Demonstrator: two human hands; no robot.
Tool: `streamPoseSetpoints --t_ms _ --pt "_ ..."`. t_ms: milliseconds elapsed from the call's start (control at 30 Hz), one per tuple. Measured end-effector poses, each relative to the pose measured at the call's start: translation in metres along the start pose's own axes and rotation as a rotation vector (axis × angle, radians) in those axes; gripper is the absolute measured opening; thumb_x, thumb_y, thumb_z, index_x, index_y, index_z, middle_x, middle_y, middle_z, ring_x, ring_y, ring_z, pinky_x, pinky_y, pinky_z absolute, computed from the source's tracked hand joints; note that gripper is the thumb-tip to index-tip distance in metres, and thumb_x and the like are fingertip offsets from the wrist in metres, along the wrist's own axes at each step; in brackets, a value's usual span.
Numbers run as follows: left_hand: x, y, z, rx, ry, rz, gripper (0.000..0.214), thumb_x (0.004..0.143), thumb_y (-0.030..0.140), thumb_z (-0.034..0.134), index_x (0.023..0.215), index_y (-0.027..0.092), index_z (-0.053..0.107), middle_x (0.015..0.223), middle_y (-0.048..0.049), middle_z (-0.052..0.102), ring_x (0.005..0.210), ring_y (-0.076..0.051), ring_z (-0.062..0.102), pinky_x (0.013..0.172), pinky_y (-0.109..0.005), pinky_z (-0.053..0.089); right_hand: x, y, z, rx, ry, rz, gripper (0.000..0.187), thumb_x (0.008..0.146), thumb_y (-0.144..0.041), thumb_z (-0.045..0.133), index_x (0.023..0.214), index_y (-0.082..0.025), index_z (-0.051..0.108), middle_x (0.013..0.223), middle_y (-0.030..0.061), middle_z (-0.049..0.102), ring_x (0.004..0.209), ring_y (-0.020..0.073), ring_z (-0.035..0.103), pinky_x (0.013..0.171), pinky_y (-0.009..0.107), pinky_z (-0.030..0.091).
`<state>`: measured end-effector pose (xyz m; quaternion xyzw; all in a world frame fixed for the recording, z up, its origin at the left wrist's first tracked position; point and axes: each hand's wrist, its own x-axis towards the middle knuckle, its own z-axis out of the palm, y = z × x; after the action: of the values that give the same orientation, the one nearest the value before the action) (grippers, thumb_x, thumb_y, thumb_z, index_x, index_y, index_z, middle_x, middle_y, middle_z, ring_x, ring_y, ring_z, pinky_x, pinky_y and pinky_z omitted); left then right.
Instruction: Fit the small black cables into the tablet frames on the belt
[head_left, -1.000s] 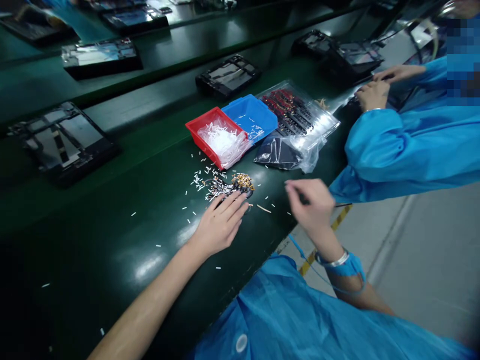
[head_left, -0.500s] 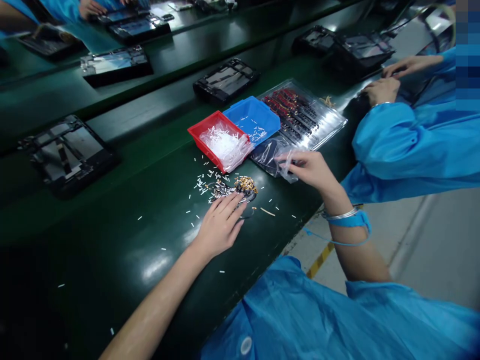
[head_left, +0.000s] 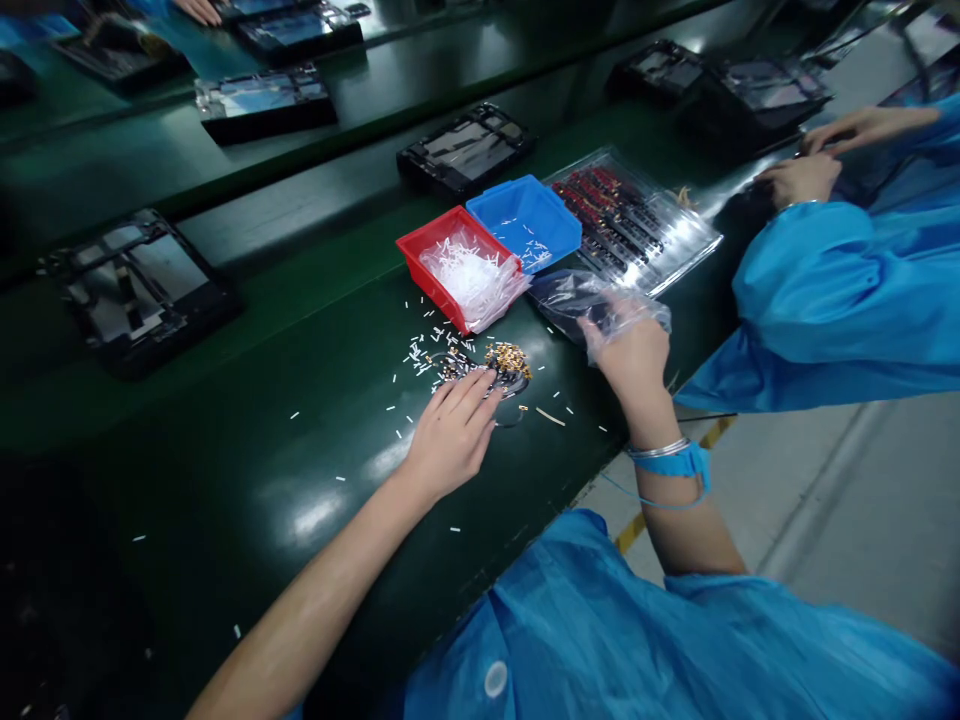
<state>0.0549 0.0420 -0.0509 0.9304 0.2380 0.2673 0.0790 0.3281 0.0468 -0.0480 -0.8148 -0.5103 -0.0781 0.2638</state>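
My left hand point(head_left: 454, 435) lies palm down on the green bench, its fingers stretched out over the near side of a small pile of thin dark cables with gold-coloured ends point(head_left: 510, 362). Short white tubes point(head_left: 420, 355) are scattered beside and among the cables. At a clear plastic bag point(head_left: 562, 290), my right hand point(head_left: 634, 355) has its fingers under or inside the film. The thumb shows at the bag's near side, but the fingertips are blurred by plastic, so their grip cannot be made out.
Behind the pile, a red bin point(head_left: 431, 275) holds a bag of white tubes; a blue bin point(head_left: 525, 215) adjoins it. A clear tray point(head_left: 694, 240) carries rows of red and black parts. Black device housings point(head_left: 142, 290) stand along the bench. A co-worker's hands point(head_left: 806, 175) are at right.
My right hand has gone from pinching the bag's edge to having its fingers covered by the film. My left hand stays at the cable pile. The whole view has shifted slightly.
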Motion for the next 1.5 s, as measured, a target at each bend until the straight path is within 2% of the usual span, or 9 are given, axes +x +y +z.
streamPoseSetpoints --t_ms 167,367,533,767,900,1067,1200,1333,1500 --pt "0.0 0.001 -0.001 -0.005 -0.098 0.071 0.036 0.095 0.022 0.043 0.126 0.01 0.056 0.138 -0.0126 0.055 0.13 -0.027 0.048 0.102 -0.042 0.041 0.013 -0.003 0.009 -0.077 -0.104 -0.083 0.037 0.074 -0.028 0.063 0.108 -0.012 0.067 0.113 0.0199 0.065 0.098 0.0358 0.061 0.083 0.051 0.049" --pt "0.0 0.002 0.001 0.036 -0.208 0.104 0.045 0.097 0.032 0.041 0.134 0.01 0.051 0.146 -0.0101 0.046 0.136 -0.027 0.039 0.107 -0.044 0.034 0.01 0.005 0.003 -0.052 -0.156 -0.25 0.028 0.073 -0.027 0.064 0.099 -0.017 0.067 0.117 0.0158 0.064 0.095 0.0318 0.062 0.083 0.048 0.05" --pt "-0.001 0.001 0.002 0.035 -0.262 0.081 0.048 0.096 0.037 0.042 0.134 0.008 0.051 0.145 -0.0119 0.047 0.137 -0.027 0.038 0.11 -0.043 0.032 0.002 0.002 0.0 0.105 -0.125 -0.181 0.016 0.069 -0.022 0.065 0.085 -0.019 0.068 0.1 0.013 0.068 0.087 0.0299 0.064 0.08 0.047 0.051" --pt "-0.005 -0.001 -0.004 0.04 -0.223 0.092 0.041 0.097 0.034 0.039 0.126 0.012 0.059 0.135 -0.0108 0.058 0.13 -0.025 0.048 0.109 -0.042 0.035 -0.015 -0.005 -0.01 0.284 0.034 -0.001 0.018 0.075 -0.029 0.061 0.083 -0.019 0.073 0.084 0.0072 0.074 0.081 0.0265 0.068 0.079 0.043 0.052" --pt "-0.003 -0.003 0.003 0.058 -0.225 0.061 0.05 0.096 0.038 0.04 0.136 0.009 0.049 0.144 -0.0119 0.048 0.136 -0.027 0.04 0.111 -0.045 0.033 -0.025 -0.007 -0.021 0.311 0.089 0.07 0.024 0.075 -0.032 0.062 0.086 -0.016 0.076 0.078 0.0076 0.074 0.064 0.0221 0.065 0.066 0.037 0.053" --pt "0.001 -0.006 0.005 0.1 -0.211 -0.059 0.058 0.096 0.043 0.038 0.141 0.007 0.042 0.149 -0.0162 0.04 0.141 -0.03 0.031 0.113 -0.052 0.029 -0.034 -0.007 -0.033 0.309 0.125 0.083 0.016 0.07 -0.028 0.065 0.076 -0.017 0.076 0.074 0.0068 0.072 0.062 0.0207 0.063 0.065 0.036 0.053" --pt "-0.001 0.004 0.0 0.127 -0.198 0.053 0.053 0.095 0.039 0.043 0.138 0.008 0.046 0.151 -0.014 0.036 0.144 -0.028 0.026 0.116 -0.046 0.024 -0.055 -0.009 -0.051 0.373 0.118 0.113 0.017 0.072 -0.032 0.067 0.079 -0.019 0.075 0.078 0.0058 0.072 0.06 0.0186 0.063 0.058 0.033 0.053" --pt "-0.009 0.016 0.001 0.106 -0.204 0.149 0.047 0.097 0.036 0.041 0.131 0.006 0.053 0.145 -0.0141 0.046 0.139 -0.026 0.036 0.112 -0.04 0.03 -0.076 -0.026 -0.064 0.424 0.082 0.024 0.013 0.078 -0.031 0.068 0.083 -0.022 0.075 0.083 0.0051 0.072 0.065 0.0177 0.064 0.054 0.03 0.052" --pt "-0.006 0.018 0.0 0.153 -0.08 0.101 0.03 0.096 0.019 0.039 0.114 0.011 0.062 0.12 -0.0116 0.065 0.113 -0.023 0.057 0.094 -0.035 0.044 -0.076 -0.041 -0.04 0.362 -0.009 -0.185 0.013 0.084 -0.025 0.062 0.084 -0.022 0.075 0.085 0.0051 0.072 0.069 0.0168 0.066 0.06 0.03 0.054"
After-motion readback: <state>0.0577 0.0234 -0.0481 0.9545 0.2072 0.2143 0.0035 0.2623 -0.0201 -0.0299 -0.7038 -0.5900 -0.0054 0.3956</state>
